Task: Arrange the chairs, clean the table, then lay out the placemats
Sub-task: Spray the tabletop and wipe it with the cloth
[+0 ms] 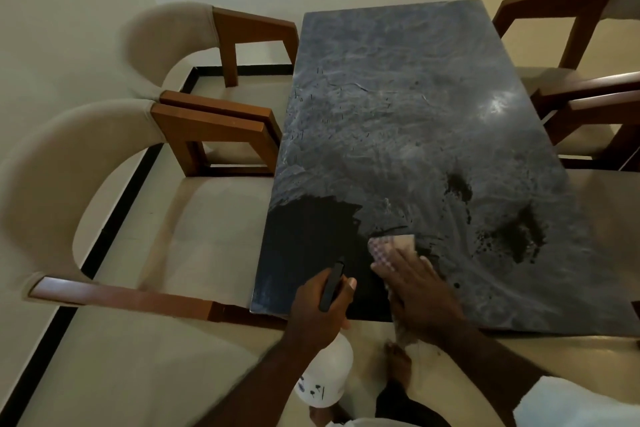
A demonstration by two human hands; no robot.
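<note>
Far left we noted two cream-upholstered chairs with brown wooden arms, the nearer (114,163) and the farther (194,42), both drawn up along the left edge of the dark grey marbled rectangular table (398,107). The tabletop's near left corner showed a clean black patch; the rest looked filmy and streaked, with dark wet blotches toward the right.

At the near edge our left hand (320,305) was clenched around the black trigger head of a white plastic spray bottle (325,378), whose body hung below the table edge.

Just right of it our right hand (415,288) lay flat, fingers spread, pressing a pink-and-white checked cloth (384,248) onto the tabletop; the cloth stuck out beyond the fingertips and trailed under the palm.

Right side: two more brown-framed chairs (571,28).
</note>
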